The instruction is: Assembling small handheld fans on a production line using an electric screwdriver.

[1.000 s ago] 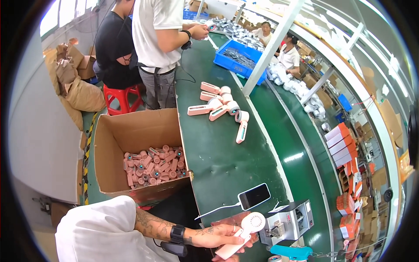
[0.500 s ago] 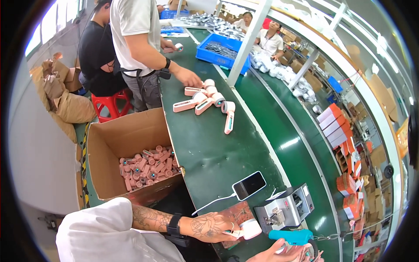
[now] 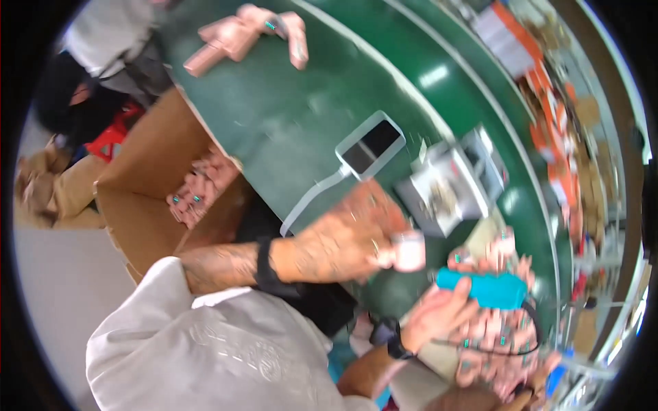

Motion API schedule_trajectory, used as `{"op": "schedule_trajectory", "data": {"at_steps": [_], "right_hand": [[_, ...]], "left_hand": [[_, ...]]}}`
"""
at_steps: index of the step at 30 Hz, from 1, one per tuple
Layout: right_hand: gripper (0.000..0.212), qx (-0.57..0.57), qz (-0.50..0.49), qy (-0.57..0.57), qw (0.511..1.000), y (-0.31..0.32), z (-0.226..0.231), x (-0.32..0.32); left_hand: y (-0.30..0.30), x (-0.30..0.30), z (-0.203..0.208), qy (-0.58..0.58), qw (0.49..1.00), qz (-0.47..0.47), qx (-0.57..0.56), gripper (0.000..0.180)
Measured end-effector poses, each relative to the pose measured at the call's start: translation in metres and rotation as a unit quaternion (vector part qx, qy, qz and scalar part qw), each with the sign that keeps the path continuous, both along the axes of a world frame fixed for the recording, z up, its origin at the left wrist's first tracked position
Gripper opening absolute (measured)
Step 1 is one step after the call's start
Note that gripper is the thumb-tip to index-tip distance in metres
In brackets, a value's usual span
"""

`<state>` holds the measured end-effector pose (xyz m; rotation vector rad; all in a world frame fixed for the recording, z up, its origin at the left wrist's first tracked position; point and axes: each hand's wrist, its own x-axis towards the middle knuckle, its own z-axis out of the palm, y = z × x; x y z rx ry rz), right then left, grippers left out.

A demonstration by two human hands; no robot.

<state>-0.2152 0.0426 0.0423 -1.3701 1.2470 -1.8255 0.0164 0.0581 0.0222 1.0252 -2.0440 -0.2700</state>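
Note:
Blurred by motion, my left hand is closed around a pink handheld device with a pale round head, which sticks out past the fingers. Under that hand lies a worn reddish-brown board. My right hand grips a teal power screwdriver with a black cable; a finger lies over its casing, while the other fingers are partly smeared. Below and beside the screwdriver is a heap of similar pink devices. Just beyond the left hand stands a grey metal machine.
A phone with a white cable lies on the green table. More pink devices are at its far end. Left of the table, a cardboard box holds pink devices. Orange and white cartons stand beyond the conveyor. Another person is partly visible.
The view has swung down and right, bringing the heap of pink devices into sight. My right hand now reaches over the screwdriver's casing. My left hand still holds its pink device.

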Motion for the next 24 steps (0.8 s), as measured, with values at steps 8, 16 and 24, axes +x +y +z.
{"op": "schedule_trajectory", "data": {"at_steps": [8,16,24], "right_hand": [[0.05,0.027,-0.018,0.024,0.999,0.035,0.014,-0.009],[0.052,0.009,0.04,0.04,0.998,0.049,0.009,-0.008],[0.053,0.065,0.012,0.042,0.997,0.035,0.013,-0.007]], "left_hand": [[-0.005,-0.004,-0.009,0.035,0.996,-0.043,0.077,0.031],[0.002,-0.004,-0.003,0.086,0.986,-0.046,0.133,0.031],[0.037,-0.01,0.026,0.619,0.595,-0.038,0.511,0.025]]}}
